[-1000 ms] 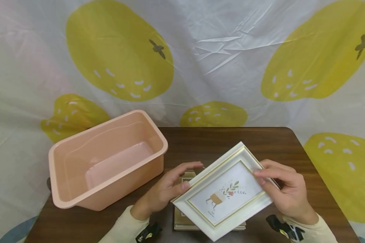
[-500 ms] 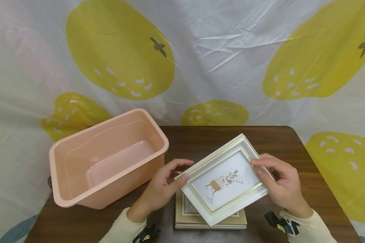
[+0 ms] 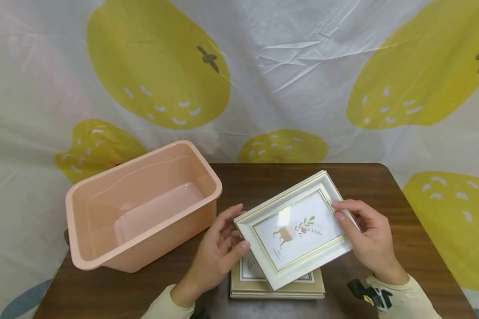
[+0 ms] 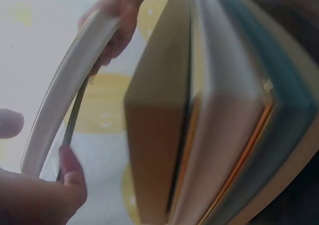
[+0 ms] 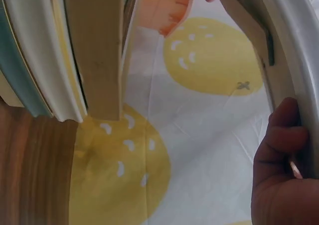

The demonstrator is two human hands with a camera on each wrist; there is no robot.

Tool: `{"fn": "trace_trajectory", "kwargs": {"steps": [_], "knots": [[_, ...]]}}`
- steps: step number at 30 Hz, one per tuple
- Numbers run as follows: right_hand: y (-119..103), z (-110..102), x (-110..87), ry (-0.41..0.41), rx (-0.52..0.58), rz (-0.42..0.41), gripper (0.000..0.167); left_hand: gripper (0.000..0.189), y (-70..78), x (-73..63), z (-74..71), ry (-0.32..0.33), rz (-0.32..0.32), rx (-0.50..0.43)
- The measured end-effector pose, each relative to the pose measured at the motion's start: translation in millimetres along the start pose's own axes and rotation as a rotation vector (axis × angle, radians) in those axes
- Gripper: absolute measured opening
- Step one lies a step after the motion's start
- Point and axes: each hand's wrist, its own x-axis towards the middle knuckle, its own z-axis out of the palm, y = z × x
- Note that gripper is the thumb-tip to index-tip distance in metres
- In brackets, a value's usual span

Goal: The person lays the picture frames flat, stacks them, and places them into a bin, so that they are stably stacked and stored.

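A white picture frame (image 3: 247, 230) with gold lines and a floral animal print tilts above a stack of frames. My right hand (image 3: 373, 239) pinches its right edge, thumb on the front and fingers behind. At the left corner is my left hand (image 3: 213, 252), fingers behind the frame. In the left wrist view, its thumb (image 4: 10, 123) stands apart from the front face, with a finger near the back. The right wrist view shows the back with its support leg (image 5: 244, 21). A beige-gold frame (image 3: 277, 288) tops the stack, partly hidden by the held frame.
A pink plastic bin (image 3: 143, 239) with nothing in it stands at the left of the dark wooden table (image 3: 415, 248). Several frames, including a white one (image 4: 219, 110) and a teal one (image 4: 279, 105), lie under the beige one. A lemon-print cloth (image 3: 287, 88) hangs behind.
The white picture frame has shifted up and slightly right, uncovering more of the stack. My left thumb has slid from its front face to the edge; my right hand still pinches it.
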Motion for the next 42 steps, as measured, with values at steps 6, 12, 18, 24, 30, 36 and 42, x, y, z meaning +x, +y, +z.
{"fn": "trace_trajectory", "kwargs": {"steps": [6, 12, 18, 24, 30, 36, 42], "knots": [[2, 5, -4.3, 0.006, 0.007, 0.148, 0.023, 0.075, -8.7, -8.2, 8.5, 0.084, 0.062, -0.065], [5, 14, -12.2, 0.037, -0.025, 0.234, 0.023, 0.075, -12.7, -12.0, 13.2, 0.148, 0.075, -0.127], [5, 22, -15.7, 0.018, -0.029, 0.298, 0.029, 0.069, -18.2, -17.9, 17.8, 0.187, 0.064, -0.119], [2, 25, -22.5, 0.002, 0.006, 0.329, 0.033, 0.065, -23.8, -21.9, 14.3, 0.193, 0.042, -0.075], [2, 23, -27.4, -0.086, -0.057, 0.285, 0.043, 0.066, -20.0, -20.9, 8.8, 0.218, 0.015, -0.085], [-1, 17, -31.0, -0.142, -0.238, 0.236, 0.048, 0.061, -20.2, -18.0, 0.2, 0.220, 0.028, -0.065], [-3, 9, -36.0, -0.202, -0.323, 0.241, 0.048, 0.060, -17.5, -17.4, -7.8, 0.217, -0.050, -0.040]]}}
